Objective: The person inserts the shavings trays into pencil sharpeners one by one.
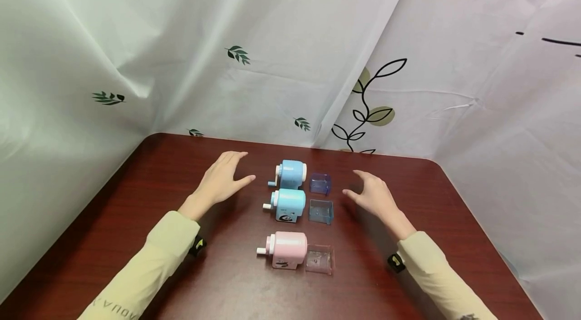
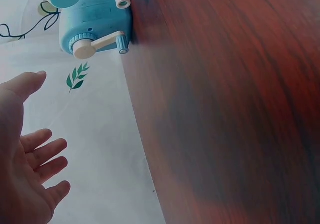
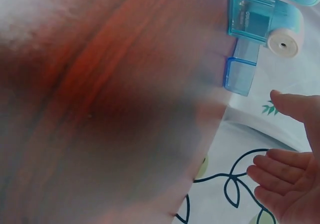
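Observation:
Three crank pencil sharpeners stand in a column on the table: a blue pencil sharpener (image 1: 291,174) at the back, a light-blue pencil sharpener (image 1: 290,204) in the middle, and a pink pencil sharpener (image 1: 289,249) nearest me. Their cranks point left. To the right of each lies a clear drawer: a dark-blue drawer (image 1: 320,184), a teal drawer (image 1: 321,211) and a pink drawer (image 1: 320,259). My left hand (image 1: 220,179) is held left of the blue sharpener, thumb and fingers spread, touching nothing. Right of the drawers, my right hand (image 1: 373,194) is likewise spread and holds nothing.
The dark red-brown table (image 1: 218,279) has rounded back corners. A white curtain (image 1: 272,93) with leaf prints hangs close behind it and along both sides. Each wrist wears a dark band below a pale sleeve (image 1: 168,239).

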A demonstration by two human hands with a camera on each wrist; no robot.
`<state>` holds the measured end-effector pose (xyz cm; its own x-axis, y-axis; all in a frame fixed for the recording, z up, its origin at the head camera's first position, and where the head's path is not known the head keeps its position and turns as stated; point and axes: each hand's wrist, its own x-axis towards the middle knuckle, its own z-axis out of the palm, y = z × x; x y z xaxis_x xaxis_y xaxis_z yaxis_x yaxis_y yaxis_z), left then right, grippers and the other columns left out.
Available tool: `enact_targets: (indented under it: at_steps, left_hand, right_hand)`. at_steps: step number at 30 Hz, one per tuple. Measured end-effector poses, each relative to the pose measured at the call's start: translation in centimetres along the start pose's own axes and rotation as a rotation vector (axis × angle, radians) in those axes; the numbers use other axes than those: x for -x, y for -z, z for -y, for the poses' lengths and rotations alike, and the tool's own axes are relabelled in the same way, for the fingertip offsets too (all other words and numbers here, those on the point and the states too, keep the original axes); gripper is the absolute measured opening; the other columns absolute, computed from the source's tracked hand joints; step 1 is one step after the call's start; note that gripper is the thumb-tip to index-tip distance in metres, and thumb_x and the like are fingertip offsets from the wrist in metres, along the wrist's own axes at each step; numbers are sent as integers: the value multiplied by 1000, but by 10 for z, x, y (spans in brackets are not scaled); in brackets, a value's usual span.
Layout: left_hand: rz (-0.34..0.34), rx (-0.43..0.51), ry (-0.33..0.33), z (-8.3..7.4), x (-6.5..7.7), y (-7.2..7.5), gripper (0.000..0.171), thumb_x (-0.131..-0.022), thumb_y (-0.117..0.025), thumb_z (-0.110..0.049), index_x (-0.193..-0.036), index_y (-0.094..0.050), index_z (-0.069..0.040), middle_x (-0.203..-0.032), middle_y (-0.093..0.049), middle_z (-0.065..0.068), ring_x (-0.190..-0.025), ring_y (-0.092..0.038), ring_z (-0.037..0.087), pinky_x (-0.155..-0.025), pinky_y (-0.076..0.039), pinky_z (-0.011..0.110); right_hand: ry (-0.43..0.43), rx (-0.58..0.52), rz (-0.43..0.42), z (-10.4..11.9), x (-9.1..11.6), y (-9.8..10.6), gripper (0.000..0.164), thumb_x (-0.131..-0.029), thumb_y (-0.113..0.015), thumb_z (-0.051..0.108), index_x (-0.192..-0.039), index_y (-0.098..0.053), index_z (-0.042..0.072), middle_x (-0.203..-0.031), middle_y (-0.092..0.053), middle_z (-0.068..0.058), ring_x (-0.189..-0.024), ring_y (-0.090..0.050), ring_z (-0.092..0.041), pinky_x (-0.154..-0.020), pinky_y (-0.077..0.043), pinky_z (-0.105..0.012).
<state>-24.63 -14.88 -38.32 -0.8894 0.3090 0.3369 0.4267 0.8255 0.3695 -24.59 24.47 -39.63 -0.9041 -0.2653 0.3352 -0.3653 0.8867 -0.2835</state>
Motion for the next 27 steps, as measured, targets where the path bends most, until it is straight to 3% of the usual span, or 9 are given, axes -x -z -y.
enact_targets:
  at_steps: [14, 27]
  left_hand:
    - [69, 67, 3, -10, -15, -3, 72, -82, -60, -50, -136, -38, -7, -136, -40, 13, -126, -29, 26, -96, -36, 52]
    - [150, 92, -22, -19, -35, -7, 75, -80, -59, -54, -137, -36, -10, -137, -39, 11, -128, -28, 25, -99, -33, 50]
  right_hand:
    - [-1, -36, 11, 1, -13, -3, 63, -71, -75, 37, -119, -55, 2, -114, -61, -17, -102, -56, -32, -84, -44, -49]
    - [66, -74, -37, 6, -24, -6, 56, -71, -76, 31, -117, -58, 4, -111, -63, -14, -88, -60, -28, -80, -46, -46]
